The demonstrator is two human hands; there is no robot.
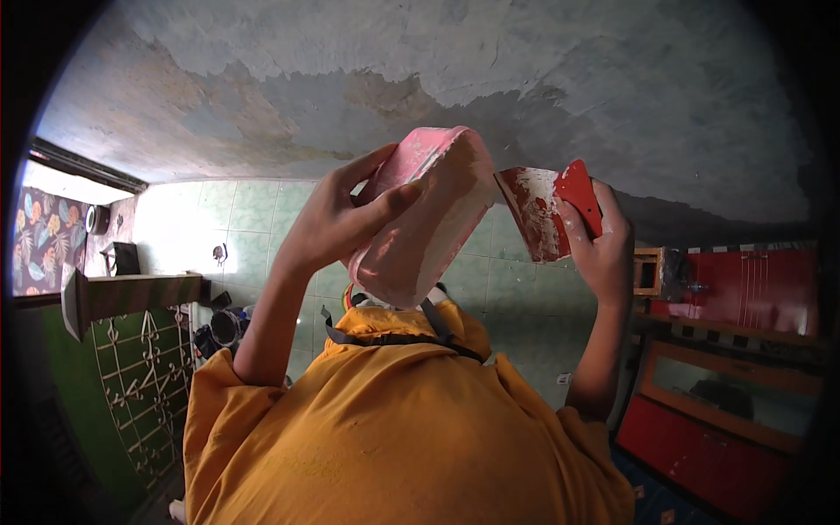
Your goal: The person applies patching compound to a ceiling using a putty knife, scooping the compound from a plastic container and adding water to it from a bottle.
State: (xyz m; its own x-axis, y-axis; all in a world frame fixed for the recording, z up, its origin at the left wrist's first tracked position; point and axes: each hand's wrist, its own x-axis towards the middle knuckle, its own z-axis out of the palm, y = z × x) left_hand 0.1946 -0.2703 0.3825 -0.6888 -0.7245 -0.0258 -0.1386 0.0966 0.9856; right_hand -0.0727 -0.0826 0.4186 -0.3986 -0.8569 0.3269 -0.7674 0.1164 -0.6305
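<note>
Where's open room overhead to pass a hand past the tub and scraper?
Open: the patchy ceiling above and to either side of both hands. Crowded: the pink tub in the left hand nearly meets the red scraper in the right hand; only a thin gap lies between them. Below, the orange shirt fills the space.

No packages, labels, signs or screens show anywhere in view.

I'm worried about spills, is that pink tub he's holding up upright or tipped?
Tipped. The pink tub in the left hand leans steeply, its mouth turned toward the red scraper in the right hand. Contents: cannot tell.
</note>
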